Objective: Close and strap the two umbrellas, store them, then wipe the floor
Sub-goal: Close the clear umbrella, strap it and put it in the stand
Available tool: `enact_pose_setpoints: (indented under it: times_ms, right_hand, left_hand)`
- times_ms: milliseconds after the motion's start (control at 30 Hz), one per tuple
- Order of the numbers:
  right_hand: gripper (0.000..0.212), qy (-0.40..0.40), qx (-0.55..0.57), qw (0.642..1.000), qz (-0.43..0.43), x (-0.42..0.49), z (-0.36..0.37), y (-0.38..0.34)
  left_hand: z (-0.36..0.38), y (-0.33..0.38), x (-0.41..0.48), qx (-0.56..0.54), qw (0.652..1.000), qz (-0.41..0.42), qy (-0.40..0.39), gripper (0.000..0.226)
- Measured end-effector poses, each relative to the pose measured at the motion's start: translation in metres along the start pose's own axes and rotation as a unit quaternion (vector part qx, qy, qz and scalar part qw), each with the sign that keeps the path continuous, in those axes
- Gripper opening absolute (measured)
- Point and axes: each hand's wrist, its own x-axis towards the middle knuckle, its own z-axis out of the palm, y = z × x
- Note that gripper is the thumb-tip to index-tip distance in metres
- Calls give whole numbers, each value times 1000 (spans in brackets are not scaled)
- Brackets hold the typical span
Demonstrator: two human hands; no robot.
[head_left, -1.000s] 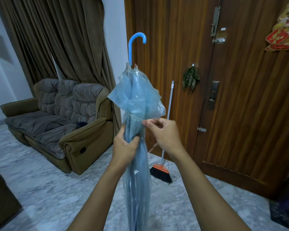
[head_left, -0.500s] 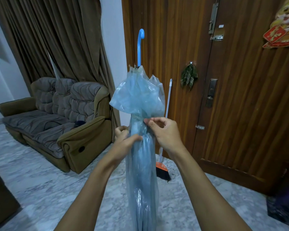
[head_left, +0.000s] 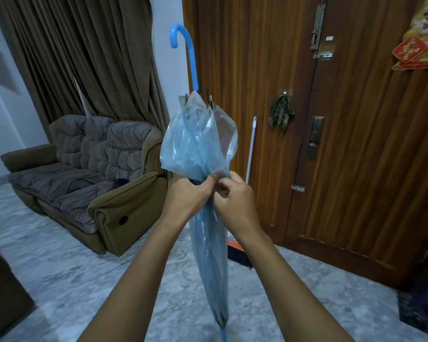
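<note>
Umbrella (head_left: pixel 208 255) held handle-up; left grip (head_left: pixel 187 197) curls round the gathered folds, right grip (head_left: pixel 234 202) just beside pinches them, likely strapping it shut; above both, canopy (head_left: pixel 195 149) flares loose.

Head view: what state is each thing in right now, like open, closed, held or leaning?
umbrella: folded, handle up, upper canopy puffed loose, not visibly strapped.
left hand: grips the umbrella's waist.
right hand: pinches the umbrella at the same waist.
door: closed.
broom: upright, leaning against the door.
curtain: drawn, with a narrow gap.
</note>
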Motion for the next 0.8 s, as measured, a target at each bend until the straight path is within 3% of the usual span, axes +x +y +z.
enact_pose_setpoints:
  times_ms: [100,233,433,533,633,733,800]
  right_hand:
    - [11,-6,-6,1000,-18,-2,-2,-1]
    - [12,-18,12,1000,1,-3,-9,5]
    - [10,-55,120,988,75,3,-28,11]
    - [7,-48,157,982,98,4,-31,13]
    - [11,-39,132,981,136,4,-27,19]
    - [11,-83,221,959,155,0,-25,20]
    - [9,-98,242,956,131,-3,-23,19]
  left_hand:
    - [0,1,3,48,998,-36,-8,52]
    - [-2,-3,8,30,999,-27,15,42]
    - [7,-13,16,-101,989,-86,59,27]
    - [7,-6,13,-164,978,-122,42,27]
    - [5,-3,12,-213,969,-127,3,43]
    - [5,-7,12,-238,963,-118,-52,68]
    - [2,-10,13,-237,960,-115,-94,73]
